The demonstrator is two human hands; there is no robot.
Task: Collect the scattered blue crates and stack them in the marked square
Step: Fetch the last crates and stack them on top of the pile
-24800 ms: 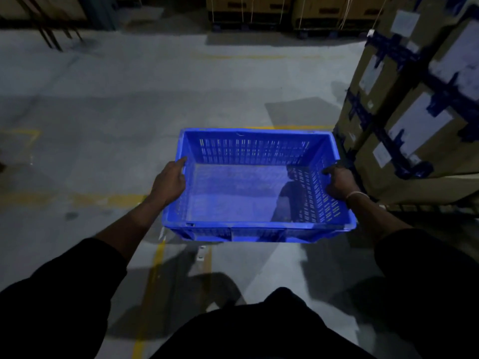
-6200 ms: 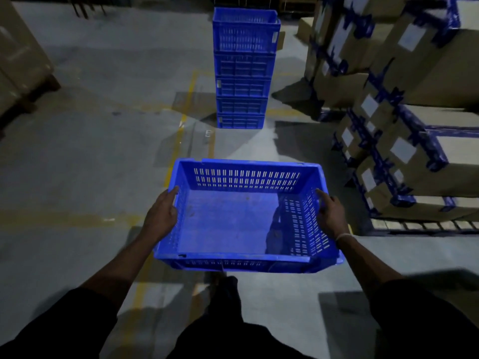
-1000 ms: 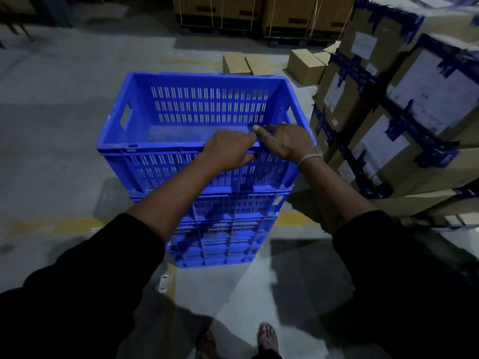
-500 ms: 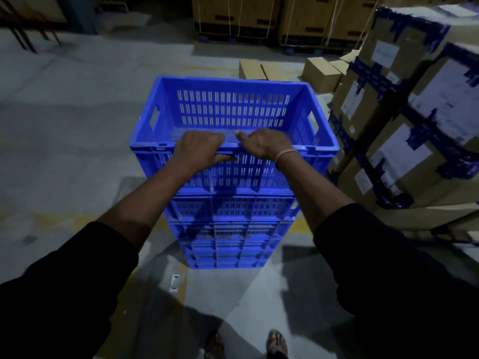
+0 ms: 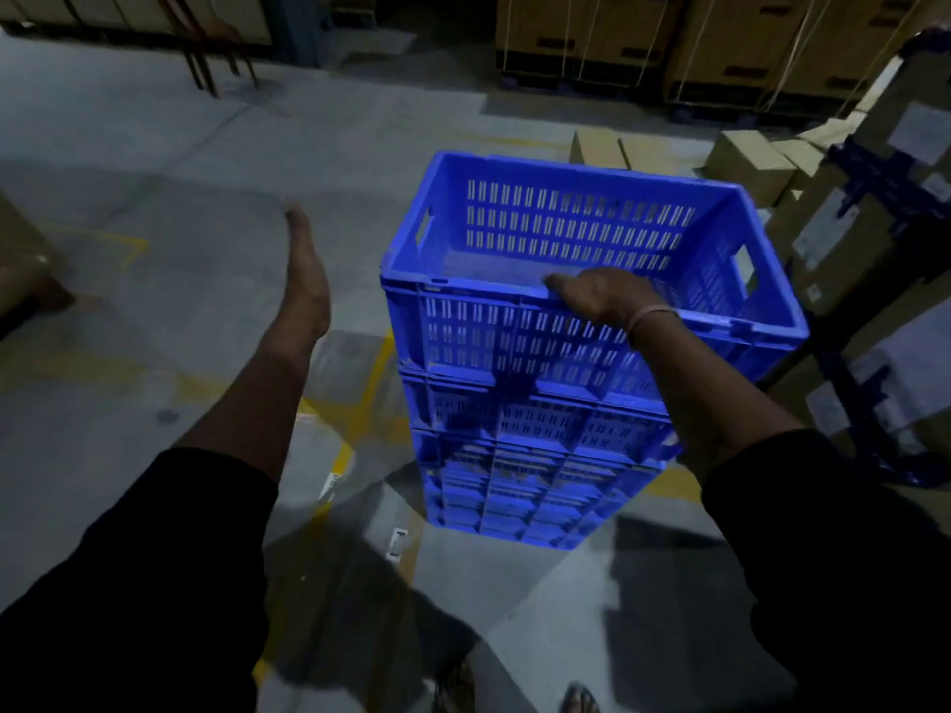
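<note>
Head view: top crate, blue with slotted walls, sits on the stack. Right hand grasps its near rim; left hand released, fingers straight.

A: Which limb is extended at left?
B: The left arm, bare from a dark sleeve, reaching forward; the left hand is seen edge-on, fingers straight and together, holding nothing. Its fingertips are blurred.

A: And at right?
B: The right hand, a thin band at its wrist, is palm down with fingers curled over the near rim of the top crate. The forearm angles inward from a dark sleeve.
</note>
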